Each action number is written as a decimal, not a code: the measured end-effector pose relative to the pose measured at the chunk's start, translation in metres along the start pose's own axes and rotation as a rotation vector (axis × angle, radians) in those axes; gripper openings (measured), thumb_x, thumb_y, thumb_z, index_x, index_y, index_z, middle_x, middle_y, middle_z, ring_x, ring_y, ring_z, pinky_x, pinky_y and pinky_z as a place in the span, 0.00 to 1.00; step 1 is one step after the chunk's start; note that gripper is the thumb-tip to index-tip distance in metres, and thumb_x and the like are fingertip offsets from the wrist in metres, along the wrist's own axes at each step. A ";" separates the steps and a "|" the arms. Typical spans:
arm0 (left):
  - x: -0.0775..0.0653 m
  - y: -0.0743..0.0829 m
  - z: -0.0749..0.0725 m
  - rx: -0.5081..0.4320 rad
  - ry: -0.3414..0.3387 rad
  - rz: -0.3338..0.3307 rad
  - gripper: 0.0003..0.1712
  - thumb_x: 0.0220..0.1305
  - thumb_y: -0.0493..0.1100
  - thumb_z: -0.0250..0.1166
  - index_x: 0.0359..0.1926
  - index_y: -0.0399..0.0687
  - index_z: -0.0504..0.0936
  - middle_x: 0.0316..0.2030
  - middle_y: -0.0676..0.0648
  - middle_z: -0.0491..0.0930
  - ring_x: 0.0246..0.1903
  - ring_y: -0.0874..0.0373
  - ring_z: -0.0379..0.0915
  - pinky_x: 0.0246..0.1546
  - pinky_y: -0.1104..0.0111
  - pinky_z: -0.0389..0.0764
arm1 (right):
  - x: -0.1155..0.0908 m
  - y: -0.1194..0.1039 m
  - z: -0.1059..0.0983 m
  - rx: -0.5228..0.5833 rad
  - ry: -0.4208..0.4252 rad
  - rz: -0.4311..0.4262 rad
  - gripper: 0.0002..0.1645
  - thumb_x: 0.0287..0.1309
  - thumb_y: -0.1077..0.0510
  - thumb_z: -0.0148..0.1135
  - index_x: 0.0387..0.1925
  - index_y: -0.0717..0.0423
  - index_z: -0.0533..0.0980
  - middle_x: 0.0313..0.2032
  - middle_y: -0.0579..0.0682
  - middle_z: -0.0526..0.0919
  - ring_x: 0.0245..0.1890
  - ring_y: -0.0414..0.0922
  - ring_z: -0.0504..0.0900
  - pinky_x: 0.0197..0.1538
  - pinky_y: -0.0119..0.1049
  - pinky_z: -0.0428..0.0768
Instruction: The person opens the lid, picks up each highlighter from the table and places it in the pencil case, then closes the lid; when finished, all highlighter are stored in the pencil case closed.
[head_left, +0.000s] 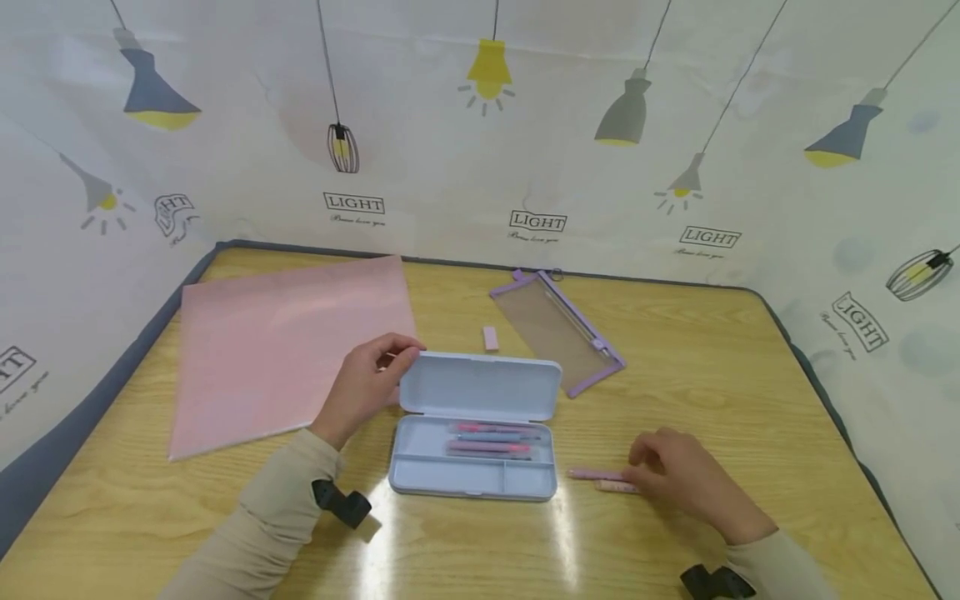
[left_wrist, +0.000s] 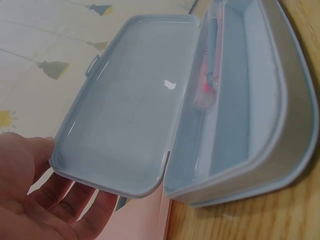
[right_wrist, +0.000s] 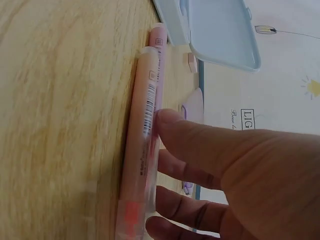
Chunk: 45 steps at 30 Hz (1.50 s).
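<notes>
A light blue pencil case [head_left: 450, 477] lies with its lid raised on the wooden table. My left hand [head_left: 363, 387] holds the lid [left_wrist: 125, 100] by its left corner, thumb on the inside and fingers behind. Several highlighters [head_left: 491, 447] lie in the long back compartment; the two front compartments hold nothing. Right of the case, my right hand [head_left: 686, 481] pinches a pink highlighter [right_wrist: 158, 45], its thumb against the barrel. A peach highlighter [right_wrist: 137, 120] with a clear cap lies alongside, nearer the front. The far ends of both highlighters are hidden by the hand in the head view.
A pink sheet-like folder [head_left: 285, 350] covers the table's left side, behind my left forearm. Behind the case are a small pink eraser [head_left: 490, 338] and a clear zip pouch [head_left: 551, 325] with purple edging. A lamp-patterned cloth [head_left: 427, 125] walls in the table's back and sides.
</notes>
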<state>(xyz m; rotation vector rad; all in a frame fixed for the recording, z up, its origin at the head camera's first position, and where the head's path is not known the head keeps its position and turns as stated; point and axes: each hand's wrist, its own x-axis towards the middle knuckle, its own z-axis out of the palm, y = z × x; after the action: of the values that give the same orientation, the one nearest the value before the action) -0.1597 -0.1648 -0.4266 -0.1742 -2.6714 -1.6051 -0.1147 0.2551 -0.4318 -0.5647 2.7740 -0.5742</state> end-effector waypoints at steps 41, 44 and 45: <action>0.002 0.000 0.000 0.009 0.004 -0.003 0.17 0.74 0.53 0.56 0.50 0.48 0.83 0.43 0.46 0.84 0.40 0.54 0.78 0.42 0.62 0.78 | 0.039 -0.120 -0.011 0.009 0.055 -0.307 0.02 0.64 0.59 0.63 0.37 0.50 0.81 0.31 0.39 0.82 0.29 0.32 0.74 0.35 0.30 0.76; 0.001 0.001 -0.001 0.004 0.000 -0.009 0.16 0.73 0.53 0.56 0.50 0.49 0.83 0.43 0.46 0.84 0.40 0.54 0.78 0.42 0.62 0.78 | 0.049 -0.135 0.001 -0.028 0.054 -0.394 0.03 0.62 0.61 0.65 0.38 0.53 0.82 0.32 0.42 0.83 0.31 0.34 0.76 0.38 0.33 0.78; 0.001 0.001 -0.001 0.003 0.000 -0.011 0.16 0.73 0.53 0.56 0.50 0.49 0.82 0.43 0.46 0.84 0.40 0.54 0.78 0.42 0.62 0.78 | 0.052 -0.140 0.005 -0.049 0.058 -0.424 0.03 0.62 0.61 0.65 0.38 0.54 0.81 0.33 0.43 0.83 0.32 0.35 0.77 0.40 0.34 0.78</action>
<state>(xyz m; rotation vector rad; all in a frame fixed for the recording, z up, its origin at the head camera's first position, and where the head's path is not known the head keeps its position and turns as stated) -0.1607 -0.1651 -0.4253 -0.1601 -2.6795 -1.6046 -0.1147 0.1127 -0.3857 -1.1793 2.7363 -0.6139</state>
